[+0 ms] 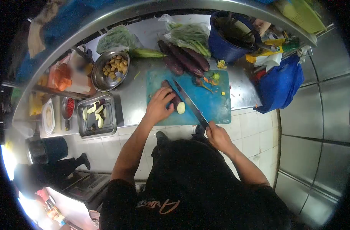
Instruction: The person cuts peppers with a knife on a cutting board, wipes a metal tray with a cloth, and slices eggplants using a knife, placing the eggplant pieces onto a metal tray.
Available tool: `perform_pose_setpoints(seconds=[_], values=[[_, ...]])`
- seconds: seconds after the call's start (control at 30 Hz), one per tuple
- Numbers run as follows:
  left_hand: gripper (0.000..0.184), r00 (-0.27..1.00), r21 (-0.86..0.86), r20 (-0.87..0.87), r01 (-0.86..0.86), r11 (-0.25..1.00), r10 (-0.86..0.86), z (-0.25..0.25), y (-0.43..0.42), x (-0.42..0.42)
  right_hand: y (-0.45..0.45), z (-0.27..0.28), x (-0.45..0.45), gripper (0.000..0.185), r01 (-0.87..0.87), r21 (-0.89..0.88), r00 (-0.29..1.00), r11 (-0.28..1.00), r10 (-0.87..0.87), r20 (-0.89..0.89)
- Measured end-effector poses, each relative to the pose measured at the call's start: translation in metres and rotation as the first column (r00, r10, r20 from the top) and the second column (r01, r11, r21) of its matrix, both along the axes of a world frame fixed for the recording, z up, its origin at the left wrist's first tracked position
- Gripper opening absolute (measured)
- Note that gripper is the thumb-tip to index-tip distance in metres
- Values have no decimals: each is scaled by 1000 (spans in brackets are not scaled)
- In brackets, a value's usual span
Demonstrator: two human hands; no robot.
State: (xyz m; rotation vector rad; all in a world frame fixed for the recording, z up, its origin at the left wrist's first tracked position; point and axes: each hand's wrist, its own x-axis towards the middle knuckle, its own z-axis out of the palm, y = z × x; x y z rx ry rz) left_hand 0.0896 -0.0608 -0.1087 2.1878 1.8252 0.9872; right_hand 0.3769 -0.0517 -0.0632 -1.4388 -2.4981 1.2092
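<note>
Eggplant (177, 102) lies on the board (217, 109) in my head view, partly hidden under the left hand (159, 103), which curls over and grips it. The right hand (220, 137) clasps the knife (190, 101), covering its handle; I can't make out what the bucket (221, 49) holds.

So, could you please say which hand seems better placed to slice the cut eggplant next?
Probably the right hand: it grips the kitchen knife, whose blade lies alongside the cut eggplant, while the left hand holds that eggplant, seemingly steadying it.
</note>
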Motion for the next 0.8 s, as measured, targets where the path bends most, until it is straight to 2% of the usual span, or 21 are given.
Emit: perform_pose_setpoints(seconds=[0.37,0.5,0.8], values=[[35,994,17,-70,85,996,-84,-4,9,-1,-11,-1,-2,23,-74,-26,996,997,76,50],[35,994,39,-73,88,995,-85,-12,10,-1,-5,1,-10,23,-102,-90,992,991,108,72],[35,995,123,-70,75,990,-67,-15,10,-1,-1,-23,-29,23,-90,-105,987,990,103,125]])
